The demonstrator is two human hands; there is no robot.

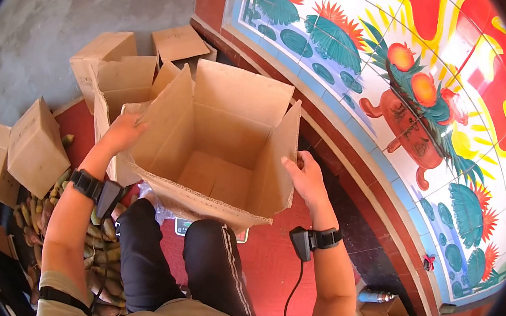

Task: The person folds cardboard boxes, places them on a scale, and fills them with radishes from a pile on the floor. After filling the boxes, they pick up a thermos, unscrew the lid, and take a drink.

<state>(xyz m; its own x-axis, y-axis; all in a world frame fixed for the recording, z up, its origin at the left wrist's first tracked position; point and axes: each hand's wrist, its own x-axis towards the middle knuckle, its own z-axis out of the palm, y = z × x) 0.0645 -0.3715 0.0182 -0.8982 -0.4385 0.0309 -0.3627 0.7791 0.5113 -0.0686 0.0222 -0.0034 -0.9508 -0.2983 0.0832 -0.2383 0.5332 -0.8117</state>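
Observation:
A large open cardboard box (220,143) stands in front of my knees, its flaps up and its inside bare. My left hand (125,132) is at the box's left side, on the outer face of the left flap, its fingers partly hidden by the cardboard. My right hand (305,176) holds the right flap near its lower edge, with the thumb on top and the other fingers curled. Under the near side of the box, part of a scale (182,226) shows beside a clear plastic bag (158,208).
More cardboard boxes (36,147) stand at the left and behind. A heap of long root vegetables (100,260) lies left of my legs on the red floor (277,266). A painted tile wall (327,39) curves along the right. A blue bottle (375,296) lies at the lower right.

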